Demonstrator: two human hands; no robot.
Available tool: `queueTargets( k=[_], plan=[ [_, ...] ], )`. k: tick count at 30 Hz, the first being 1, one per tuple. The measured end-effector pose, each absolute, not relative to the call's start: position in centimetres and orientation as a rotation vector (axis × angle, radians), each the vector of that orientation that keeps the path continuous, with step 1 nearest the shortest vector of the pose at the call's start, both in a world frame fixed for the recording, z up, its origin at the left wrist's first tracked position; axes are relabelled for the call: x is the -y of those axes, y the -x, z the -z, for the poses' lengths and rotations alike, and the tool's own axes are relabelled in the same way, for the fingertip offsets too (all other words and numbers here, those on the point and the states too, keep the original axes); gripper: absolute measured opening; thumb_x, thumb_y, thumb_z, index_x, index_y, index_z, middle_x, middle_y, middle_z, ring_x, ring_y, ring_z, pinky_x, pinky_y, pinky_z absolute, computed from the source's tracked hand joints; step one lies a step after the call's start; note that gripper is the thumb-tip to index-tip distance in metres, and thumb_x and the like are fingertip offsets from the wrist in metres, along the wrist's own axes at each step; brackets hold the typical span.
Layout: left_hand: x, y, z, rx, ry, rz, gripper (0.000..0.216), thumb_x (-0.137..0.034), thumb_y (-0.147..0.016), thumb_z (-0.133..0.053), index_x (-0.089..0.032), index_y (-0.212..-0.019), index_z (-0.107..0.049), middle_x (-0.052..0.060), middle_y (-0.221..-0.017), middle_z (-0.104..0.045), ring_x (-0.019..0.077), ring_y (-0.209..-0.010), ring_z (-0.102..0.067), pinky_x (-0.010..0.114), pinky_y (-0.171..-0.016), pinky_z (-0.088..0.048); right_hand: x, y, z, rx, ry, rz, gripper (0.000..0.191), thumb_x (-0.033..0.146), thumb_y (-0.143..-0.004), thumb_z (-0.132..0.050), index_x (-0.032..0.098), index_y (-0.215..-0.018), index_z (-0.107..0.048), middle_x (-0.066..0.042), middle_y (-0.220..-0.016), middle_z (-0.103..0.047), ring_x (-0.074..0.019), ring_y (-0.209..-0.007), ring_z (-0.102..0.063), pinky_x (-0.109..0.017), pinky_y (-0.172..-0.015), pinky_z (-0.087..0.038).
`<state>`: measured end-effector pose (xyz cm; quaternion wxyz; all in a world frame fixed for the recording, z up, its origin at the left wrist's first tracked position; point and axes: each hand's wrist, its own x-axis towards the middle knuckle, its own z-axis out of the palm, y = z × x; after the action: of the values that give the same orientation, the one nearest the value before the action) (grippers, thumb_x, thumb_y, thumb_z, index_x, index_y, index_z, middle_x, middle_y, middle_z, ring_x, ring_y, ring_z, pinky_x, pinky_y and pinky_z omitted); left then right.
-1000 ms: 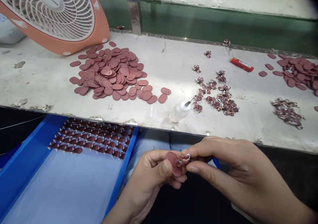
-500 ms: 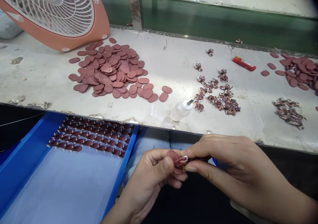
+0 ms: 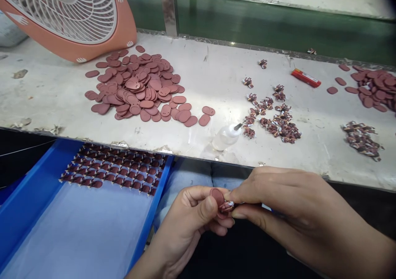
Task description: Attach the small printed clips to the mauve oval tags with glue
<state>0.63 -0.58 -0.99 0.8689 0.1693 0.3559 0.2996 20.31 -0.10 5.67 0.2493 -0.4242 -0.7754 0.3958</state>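
My left hand [image 3: 192,217] is closed around reddish-brown oval bases, one of which [image 3: 217,195] shows between its thumb and fingers. A small brown figurine with white and yellow details [image 3: 227,206] lies against the bases. My right hand [image 3: 287,205] pinches the figurine from the right between thumb and fingertips, covering much of it. Both hands meet in front of the table's near edge. Just beyond them, a translucent bottle with a needle tip [image 3: 227,138] stands on the table [image 3: 185,143]. More such figurines [image 3: 280,128] lie in a cluster right of the bottle.
Loose oval bases form a large pile [image 3: 139,85] in front of an orange fan [image 3: 128,27]. At right lie another base pile [image 3: 375,85], more figurines [image 3: 361,141] and a red packet [image 3: 305,78]. A blue tray [image 3: 154,207] at lower left holds rows of figurines on bases.
The figurine has shifted slightly down in my fingers and sits closer against the bases. A small figurine on the green belt behind the table has moved right.
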Motion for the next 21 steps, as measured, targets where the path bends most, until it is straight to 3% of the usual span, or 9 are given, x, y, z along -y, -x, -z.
queueTargets(
  k=[8,16,21],
  plan=[
    [0.5,-0.7,0.9,-0.750,-0.352,-0.623,0.034,-0.050,-0.074,-0.081,-0.017,-0.078,-0.078,-0.001,-0.062,-0.060,0.0087,-0.057,-0.054,0.018,-0.058,-0.046,-0.2,-20.3,-5.7,2.136,1.149,-1.078,0.016,0.013,-0.095,-0.060,0.027,-0.103,-0.065,0.005,-0.088,-0.071,-0.0105,-0.073,-0.066,-0.019,-0.075,-0.053],
    [0.7,-0.6,0.5,-0.762,-0.372,-0.667,0.032,-0.049,-0.074,-0.081,-0.017,-0.076,-0.079,0.000,-0.063,-0.061,0.0098,-0.060,-0.053,0.020,-0.060,-0.044,0.0,-20.1,-5.3,2.243,1.097,-0.972,0.018,0.013,-0.097,-0.061,0.023,-0.112,-0.061,0.003,-0.091,-0.072,-0.0101,-0.075,-0.064,-0.021,-0.070,-0.050],
    [1.0,-0.6,-0.3,-0.758,-0.330,-0.695,0.032,-0.045,-0.063,-0.089,-0.021,-0.083,-0.082,0.000,-0.061,-0.066,0.0113,-0.058,-0.054,0.025,-0.063,-0.045,1.1,-19.8,-5.5,2.171,1.025,-0.855,0.016,0.012,-0.096,-0.062,0.019,-0.110,-0.064,-0.003,-0.090,-0.074,-0.0130,-0.076,-0.069,-0.020,-0.072,-0.057]
  ],
)
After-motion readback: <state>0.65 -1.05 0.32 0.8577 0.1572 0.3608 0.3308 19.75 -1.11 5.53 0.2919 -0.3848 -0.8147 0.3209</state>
